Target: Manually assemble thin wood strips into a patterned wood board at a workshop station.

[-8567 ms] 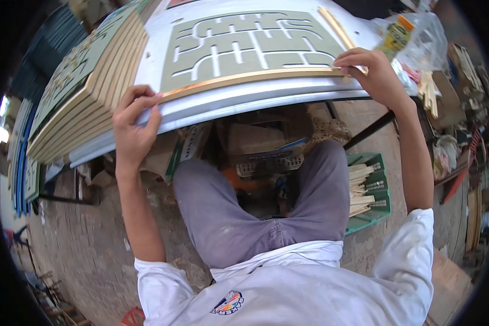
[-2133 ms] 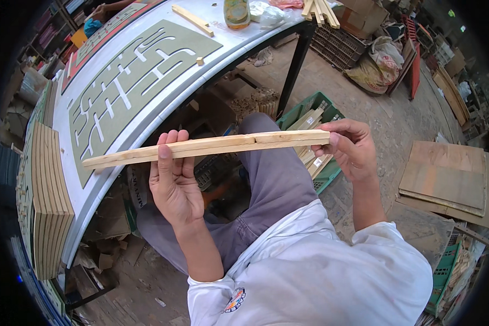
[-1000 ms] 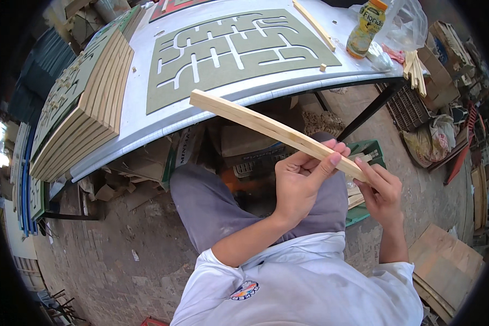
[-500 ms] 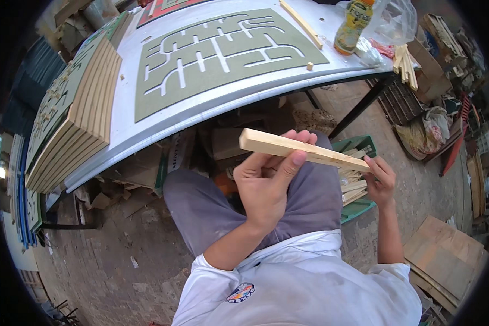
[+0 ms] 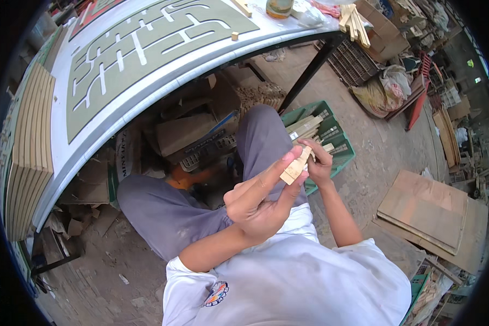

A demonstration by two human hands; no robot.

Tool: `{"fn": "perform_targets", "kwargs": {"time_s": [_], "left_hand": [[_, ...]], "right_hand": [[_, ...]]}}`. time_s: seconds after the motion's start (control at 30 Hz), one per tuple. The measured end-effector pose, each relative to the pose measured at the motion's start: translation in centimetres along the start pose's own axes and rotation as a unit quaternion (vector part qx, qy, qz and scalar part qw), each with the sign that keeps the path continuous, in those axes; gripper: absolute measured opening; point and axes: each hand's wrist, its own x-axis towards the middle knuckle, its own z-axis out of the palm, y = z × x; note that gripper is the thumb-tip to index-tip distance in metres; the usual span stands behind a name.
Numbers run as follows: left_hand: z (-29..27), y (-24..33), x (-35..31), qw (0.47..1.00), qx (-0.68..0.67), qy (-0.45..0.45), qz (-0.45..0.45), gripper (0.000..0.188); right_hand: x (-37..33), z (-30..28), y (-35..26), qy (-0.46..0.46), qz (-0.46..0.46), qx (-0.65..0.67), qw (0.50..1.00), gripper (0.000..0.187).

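Between my two hands is a pale wooden stick (image 5: 292, 173), foreshortened so that its squared end faces up at me. The fingers and thumb of my left hand (image 5: 261, 204) pinch it near that end. My right hand (image 5: 319, 162) is closed around its farther part, where the fingers partly hide the wood. Just beyond the hands, a green plastic crate (image 5: 331, 126) with several similar wooden sticks (image 5: 305, 127) stands on the floor beside my knee.
On the white-topped table (image 5: 163, 70) lies a grey-green panel (image 5: 106, 100) with slots cut in it. Stacked panels (image 5: 30, 136) rise at the left. Loose sticks (image 5: 354, 24) jut over the table's right corner. Cardboard boxes (image 5: 185, 133) sit underneath; plywood sheets (image 5: 424, 209) lie at the right.
My view has swung to the right. The stick, seen lengthwise before, has turned so that its end points toward me. Both hands still hold it and are closer together in the picture.
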Motion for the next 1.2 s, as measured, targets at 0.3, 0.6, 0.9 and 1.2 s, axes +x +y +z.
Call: {"fn": "perform_targets", "kwargs": {"time_s": [0.3, 0.6, 0.9, 1.2], "left_hand": [[-0.6, 0.0, 0.0, 0.999, -0.026, -0.021, -0.033, 0.04], [-3.4, -0.7, 4.7, 0.88, -0.448, -0.053, -0.151, 0.06], [-4.6, 0.1, 5.6, 0.839, -0.519, -0.048, -0.158, 0.044], [-4.9, 0.2, 5.4, 0.836, -0.527, -0.042, -0.148, 0.042]], "right_hand": [[0.3, 0.1, -0.1, 0.006, 0.004, 0.009, 1.0, 0.036], [7.1, -7.2, -10.1, -0.153, -0.029, -0.145, 0.977, 0.034], [8.5, -8.9, -15.1, -0.2, -0.046, -0.214, 0.955, 0.038], [8.4, -9.0, -15.5, -0.193, -0.057, -0.198, 0.959, 0.036]]}}
